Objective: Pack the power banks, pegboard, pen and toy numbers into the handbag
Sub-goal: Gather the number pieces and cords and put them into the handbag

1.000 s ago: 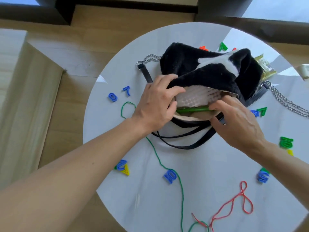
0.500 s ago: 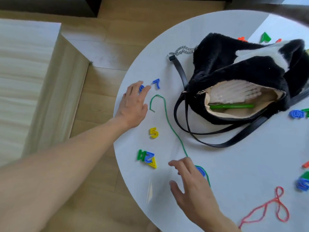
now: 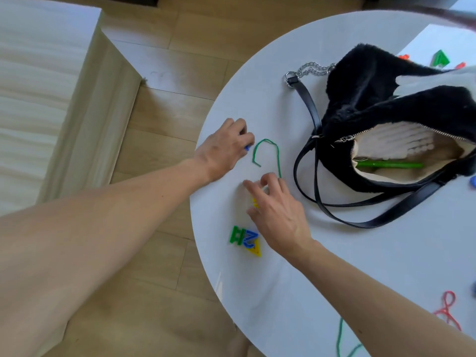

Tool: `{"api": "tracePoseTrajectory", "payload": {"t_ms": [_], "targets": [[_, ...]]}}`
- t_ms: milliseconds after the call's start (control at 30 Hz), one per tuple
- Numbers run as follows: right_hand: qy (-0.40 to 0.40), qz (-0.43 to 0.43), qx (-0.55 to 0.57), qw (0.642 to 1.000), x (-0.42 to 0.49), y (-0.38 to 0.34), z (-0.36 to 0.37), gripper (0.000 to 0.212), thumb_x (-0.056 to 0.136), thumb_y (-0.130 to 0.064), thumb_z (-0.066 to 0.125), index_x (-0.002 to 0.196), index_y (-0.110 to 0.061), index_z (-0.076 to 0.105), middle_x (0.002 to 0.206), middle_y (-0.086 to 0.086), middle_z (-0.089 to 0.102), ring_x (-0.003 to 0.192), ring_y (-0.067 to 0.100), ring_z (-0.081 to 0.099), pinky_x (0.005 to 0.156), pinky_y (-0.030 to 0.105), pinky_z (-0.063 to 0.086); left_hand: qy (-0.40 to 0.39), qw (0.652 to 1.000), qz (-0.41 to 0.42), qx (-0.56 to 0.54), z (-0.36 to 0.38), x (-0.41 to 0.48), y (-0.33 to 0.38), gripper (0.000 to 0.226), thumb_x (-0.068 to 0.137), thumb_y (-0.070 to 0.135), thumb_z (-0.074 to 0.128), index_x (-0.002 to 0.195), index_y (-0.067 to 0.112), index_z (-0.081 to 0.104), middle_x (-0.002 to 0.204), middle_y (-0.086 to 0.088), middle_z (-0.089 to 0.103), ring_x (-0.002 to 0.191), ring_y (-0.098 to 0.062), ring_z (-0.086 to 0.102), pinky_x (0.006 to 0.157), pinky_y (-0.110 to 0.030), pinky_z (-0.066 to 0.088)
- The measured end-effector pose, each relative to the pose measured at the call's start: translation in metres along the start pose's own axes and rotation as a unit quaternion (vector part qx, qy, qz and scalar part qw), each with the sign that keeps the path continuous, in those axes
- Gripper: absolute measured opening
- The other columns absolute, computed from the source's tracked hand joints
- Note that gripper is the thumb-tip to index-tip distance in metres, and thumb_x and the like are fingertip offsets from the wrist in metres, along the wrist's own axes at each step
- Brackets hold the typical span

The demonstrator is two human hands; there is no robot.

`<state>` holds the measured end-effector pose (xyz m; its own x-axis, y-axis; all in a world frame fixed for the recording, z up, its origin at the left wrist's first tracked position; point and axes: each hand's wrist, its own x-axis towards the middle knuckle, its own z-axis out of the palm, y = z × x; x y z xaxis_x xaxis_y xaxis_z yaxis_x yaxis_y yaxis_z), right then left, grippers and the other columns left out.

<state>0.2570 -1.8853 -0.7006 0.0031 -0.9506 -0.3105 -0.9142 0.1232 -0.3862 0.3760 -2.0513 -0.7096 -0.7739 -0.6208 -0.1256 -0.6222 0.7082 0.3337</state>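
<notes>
Left hand (image 3: pixel 223 150) curled on blue number (image 3: pixel 247 147). Right hand (image 3: pixel 278 215) over yellow number (image 3: pixel 255 202), fingers spread, grip unclear. Bag (image 3: pixel 386 117) right of both, unzipped, pen (image 3: pixel 389 165) inside.

On the round white table (image 3: pixel 322 253), the left hand (image 3: pixel 221 150) lies near the far-left edge with its fingers curled over a blue toy number (image 3: pixel 247 147), just left of the hooked end of a green string (image 3: pixel 268 153). The right hand (image 3: pixel 277 215), fingers spread, hovers over a yellow toy number (image 3: pixel 255 202), with a green, blue and yellow cluster of numbers (image 3: pixel 246 239) just nearer. At right the black furry handbag (image 3: pixel 373 112) lies unzipped, showing the white pegboard (image 3: pixel 394 143) and green pen (image 3: pixel 389 165) inside, its black straps (image 3: pixel 360 220) looping toward the near side.
</notes>
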Motion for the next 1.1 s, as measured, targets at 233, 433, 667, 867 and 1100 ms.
{"api": "tracePoseTrajectory", "payload": {"t_ms": [233, 433, 667, 867, 1100], "targets": [[0.020, -0.008, 0.058, 0.998, -0.009, 0.004, -0.001, 0.029, 0.093, -0.018, 0.063, 0.121, -0.012, 0.061, 0.109, 0.008, 0.051, 0.087, 0.028, 0.054, 0.060, 0.039, 0.048, 0.079, 0.971, -0.116, -0.191, -0.002, -0.064, 0.029, 0.017, 0.093, 0.008, 0.061, 0.108, 0.009, 0.070, 0.107, -0.008, 0.057, 0.098, -0.025, 0.055, 0.082, -0.037, 0.049], [0.065, 0.045, 0.170, 0.982, -0.058, 0.012, 0.004, 0.043, 0.089, -0.021, 0.069, 0.130, -0.018, 0.053, 0.113, -0.001, 0.051, 0.086, 0.020, 0.057, 0.069, 0.040, 0.052, 0.019, 0.985, -0.034, -0.170, 0.030, -0.133, 0.082, 0.022, 0.088, 0.002, 0.065, 0.110, 0.004, 0.069, 0.113, -0.014, 0.061, 0.101, -0.033, 0.056, 0.088, -0.041, 0.051], [0.010, 0.056, 0.197, 0.979, -0.098, 0.004, 0.023, 0.047, 0.089, -0.021, 0.070, 0.132, -0.024, 0.050, 0.113, -0.006, 0.048, 0.079, 0.017, 0.057, 0.061, 0.038, 0.052, 0.003, 0.998, 0.023, -0.065, 0.064, -0.153, 0.085, 0.048, 0.087, 0.043, 0.070, 0.118, 0.006, 0.066, 0.124, -0.018, 0.062, 0.116, -0.031, 0.045, 0.089, -0.047, 0.054], [-0.001, 0.077, 0.183, 0.980, -0.096, -0.003, 0.026, 0.052, 0.088, -0.018, 0.071, 0.135, -0.018, 0.051, 0.112, -0.001, 0.049, 0.082, 0.020, 0.057, 0.060, 0.035, 0.049, 0.053, 0.990, 0.128, 0.007, 0.072, -0.138, 0.069, 0.027, 0.094, 0.032, 0.064, 0.106, 0.008, 0.067, 0.108, -0.016, 0.066, 0.085, -0.028, 0.058, 0.068, -0.038, 0.056], [0.035, 0.114, 0.130, 0.984, -0.084, -0.013, 0.025, 0.020, 0.092, -0.024, 0.067, 0.107, -0.011, 0.063, 0.105, 0.005, 0.053, 0.069, 0.029, 0.058, 0.053, 0.042, 0.051, 0.037, 0.964, 0.250, 0.083, 0.061, -0.117, 0.058, 0.005, 0.096, 0.008, 0.056, 0.093, 0.012, 0.056, 0.079, -0.006, 0.059, 0.065, -0.024, 0.049, 0.044, -0.034, 0.041]]}}
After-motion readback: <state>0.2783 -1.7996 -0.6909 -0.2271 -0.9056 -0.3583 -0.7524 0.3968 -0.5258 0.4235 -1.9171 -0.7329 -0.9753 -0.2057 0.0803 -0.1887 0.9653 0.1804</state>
